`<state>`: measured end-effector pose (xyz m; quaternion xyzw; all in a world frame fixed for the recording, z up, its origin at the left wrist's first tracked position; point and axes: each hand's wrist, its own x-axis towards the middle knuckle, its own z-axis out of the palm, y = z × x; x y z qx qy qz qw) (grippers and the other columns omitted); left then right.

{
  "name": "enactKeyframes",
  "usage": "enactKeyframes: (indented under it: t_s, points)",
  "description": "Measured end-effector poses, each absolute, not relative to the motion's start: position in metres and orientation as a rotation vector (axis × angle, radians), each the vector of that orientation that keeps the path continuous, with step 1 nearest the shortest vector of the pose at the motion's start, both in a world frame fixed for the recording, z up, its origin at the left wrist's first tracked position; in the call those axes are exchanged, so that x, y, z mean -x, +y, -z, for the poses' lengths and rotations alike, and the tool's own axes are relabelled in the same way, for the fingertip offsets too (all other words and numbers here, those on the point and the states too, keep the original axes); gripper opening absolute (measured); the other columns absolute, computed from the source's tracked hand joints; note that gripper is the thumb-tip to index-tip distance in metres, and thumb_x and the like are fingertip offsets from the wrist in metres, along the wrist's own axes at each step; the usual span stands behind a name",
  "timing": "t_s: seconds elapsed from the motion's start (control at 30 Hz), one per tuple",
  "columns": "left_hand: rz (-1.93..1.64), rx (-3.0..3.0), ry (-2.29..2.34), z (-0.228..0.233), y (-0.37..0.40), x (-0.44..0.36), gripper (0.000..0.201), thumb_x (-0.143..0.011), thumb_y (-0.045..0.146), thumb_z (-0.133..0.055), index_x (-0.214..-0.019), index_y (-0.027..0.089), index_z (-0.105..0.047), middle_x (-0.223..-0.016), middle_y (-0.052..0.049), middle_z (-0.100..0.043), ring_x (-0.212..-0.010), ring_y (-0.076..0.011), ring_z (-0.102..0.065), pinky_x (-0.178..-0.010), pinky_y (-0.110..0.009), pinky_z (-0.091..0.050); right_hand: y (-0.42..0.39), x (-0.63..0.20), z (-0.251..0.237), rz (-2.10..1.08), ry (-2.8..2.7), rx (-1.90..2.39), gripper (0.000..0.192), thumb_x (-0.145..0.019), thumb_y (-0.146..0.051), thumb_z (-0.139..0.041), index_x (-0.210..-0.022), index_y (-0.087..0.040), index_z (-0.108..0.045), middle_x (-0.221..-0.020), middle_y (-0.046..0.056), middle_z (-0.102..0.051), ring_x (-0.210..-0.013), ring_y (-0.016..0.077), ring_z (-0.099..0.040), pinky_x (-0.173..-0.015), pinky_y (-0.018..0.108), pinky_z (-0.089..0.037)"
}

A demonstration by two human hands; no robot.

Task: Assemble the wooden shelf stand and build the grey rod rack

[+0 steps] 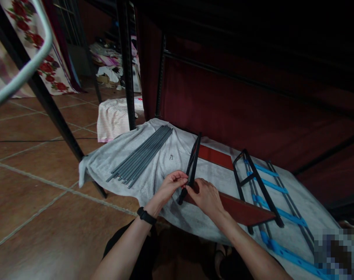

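A pale cloth covers the low platform, perhaps to guard the parts from scratches. On it, in front of the person, stands the black frame, its ends propped upright with red boards between them, which likely helps it stand unaided. To the right, blue strips lie across grey rails, apparently set aside. Loose rods lie side by side at the left, probably aligned for easy picking. The right hand grips the frame's near end between thumb and curled fingers, seemingly to steady it. The left hand brings thumb and fingertips to the same bar; whether they pinch something small cannot be told. Small screws lie beyond that hand, seemingly within easy reach.
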<state>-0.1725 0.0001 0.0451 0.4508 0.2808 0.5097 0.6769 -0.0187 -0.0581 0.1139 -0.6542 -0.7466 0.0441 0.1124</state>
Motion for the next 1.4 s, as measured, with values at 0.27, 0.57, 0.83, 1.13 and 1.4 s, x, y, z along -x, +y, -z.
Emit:
enactKeyframes:
  t_s: [0.27, 0.57, 0.83, 1.13, 1.4]
  points:
    - [-1.175, -1.067, 0.654, -0.0490, -0.0019, 0.1729, 0.033, -0.075, 0.041, -0.080, -0.094, 0.015, -0.070, -0.082, -0.002, -0.066, -0.071, -0.0117, -0.057, -0.068, -0.024, -0.045, -0.0579, 0.0183, -0.1145, -0.136, -2.196, 1.904, 0.036, -0.099, -0.051, -0.044, -0.103, -0.020, -0.062, -0.101, 0.008, -0.073, -0.097, 0.0241, -0.068, -0.086, 0.035, -0.044]
    - [-1.106, -1.084, 0.628, -0.0452, 0.0014, 0.1766, 0.033, -0.073, 0.041, -0.082, -0.087, 0.015, -0.068, -0.072, 0.001, -0.062, -0.062, -0.0094, -0.054, -0.062, -0.023, -0.043, -0.0567, 0.0165, -0.1149, -0.158, -2.208, 1.883, 0.035, -0.099, -0.051, -0.046, -0.102, -0.020, -0.062, -0.101, 0.008, -0.073, -0.097, 0.0247, -0.068, -0.084, 0.034, -0.045]
    - [-1.115, -1.063, 0.626, -0.0447, 0.0023, 0.1739, 0.029, -0.078, 0.042, -0.078, -0.081, 0.015, -0.067, -0.069, 0.002, -0.058, -0.061, -0.0084, -0.052, -0.060, -0.021, -0.040, -0.0562, 0.0172, -0.1134, -0.158, -2.175, 1.890, 0.029, -0.098, -0.048, -0.048, -0.101, -0.021, -0.059, -0.100, 0.008, -0.073, -0.097, 0.0247, -0.068, -0.085, 0.034, -0.045]
    - [-1.133, -1.076, 0.581, -0.0478, 0.0019, 0.1733, 0.034, -0.070, 0.038, -0.084, -0.089, 0.015, -0.067, -0.074, 0.001, -0.062, -0.065, -0.0096, -0.055, -0.065, -0.022, -0.045, -0.0559, 0.0164, -0.1070, -0.131, -2.136, 1.815, 0.051, -0.096, -0.046, -0.051, -0.138, -0.017, -0.043, -0.098, 0.008, -0.074, -0.093, 0.0263, -0.069, -0.085, 0.037, -0.047]
    - [-1.122, -1.065, 0.612, -0.0500, 0.0003, 0.1734, 0.034, -0.069, 0.039, -0.084, -0.086, 0.015, -0.068, -0.077, -0.002, -0.066, -0.070, -0.0117, -0.060, -0.070, -0.023, -0.048, -0.0487, 0.0122, -0.1093, -0.185, -2.319, 1.673, 0.042, -0.099, -0.038, -0.045, -0.135, -0.019, -0.053, -0.118, 0.011, -0.071, -0.112, 0.0240, -0.065, -0.099, 0.038, -0.043]
